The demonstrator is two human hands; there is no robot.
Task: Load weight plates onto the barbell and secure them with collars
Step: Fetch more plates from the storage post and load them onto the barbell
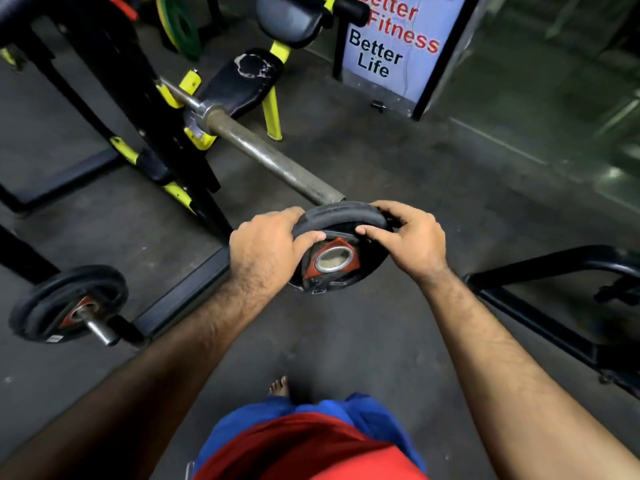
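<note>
The left hand (268, 242) grips the upper left rim of a black weight plate (337, 251), fingers curled over the edge and thumb pressed on its face; the right hand (407, 233) grips the upper right rim the same way. Between them the plate is held in the air, tilted so its red centre patch and steel-lined hole face up toward the camera — the hole is not yet on the bar. Just beyond the plate's far rim is the bare end of the barbell (266, 154), whose sleeve runs up and left to the yellow-and-black rack (156, 133) that carries it. That sleeve shows no plate and no collar on it, so by my reading the loading on this side has not started: the plate must be turned upright, lined up with the bar end and slid to the inner shoulder, and a collar fitted after. No collar is visible anywhere in view. At lower left another plate (69, 303) of the same kind sits on a short peg. A worn black padded seat (242, 81) stands behind the bar, and farther back a pale sign (391, 46) reads, in red, "…etter Fitness" with its top cut off, and in black "Better Life". A small sticker on the held plate is too small to read.
</note>
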